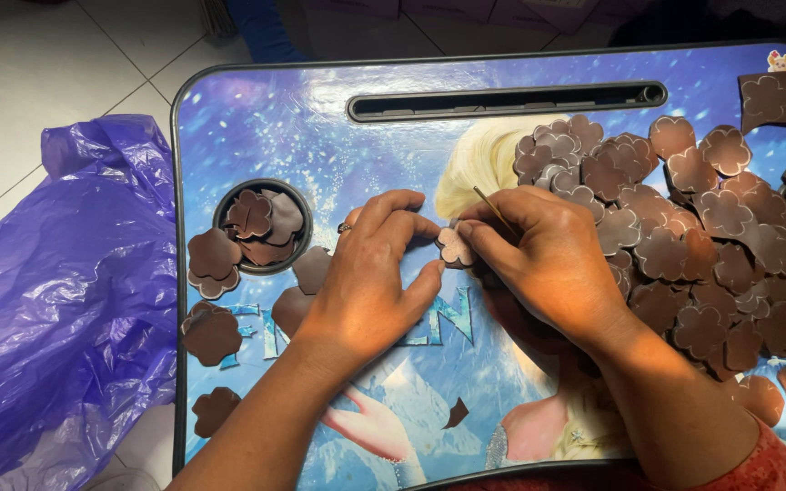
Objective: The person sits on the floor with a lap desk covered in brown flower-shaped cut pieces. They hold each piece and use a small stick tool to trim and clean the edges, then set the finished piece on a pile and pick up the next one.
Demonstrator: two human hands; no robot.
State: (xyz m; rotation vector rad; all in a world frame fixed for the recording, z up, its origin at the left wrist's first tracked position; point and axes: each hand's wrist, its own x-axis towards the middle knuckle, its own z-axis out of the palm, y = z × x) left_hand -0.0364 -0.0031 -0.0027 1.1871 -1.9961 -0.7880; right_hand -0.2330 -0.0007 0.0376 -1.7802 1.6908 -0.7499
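Observation:
Both my hands meet at the middle of a small blue picture-printed lap table (284, 127). My left hand (370, 273) pinches a small brown flower-shaped cutout (454, 247) between thumb and fingers. My right hand (543, 255) grips the same cutout from the right and also holds a thin stick or needle (493, 207) that points up and to the left. A large heap of similar brown flower cutouts (702, 236) lies just right of my right hand.
A round cup hole (263, 226) at the table's left holds a few cutouts, with more scattered (211, 332) around it. A purple plastic bag (56, 300) lies on the white tiled floor at left. A long slot (502, 100) runs along the table's far edge.

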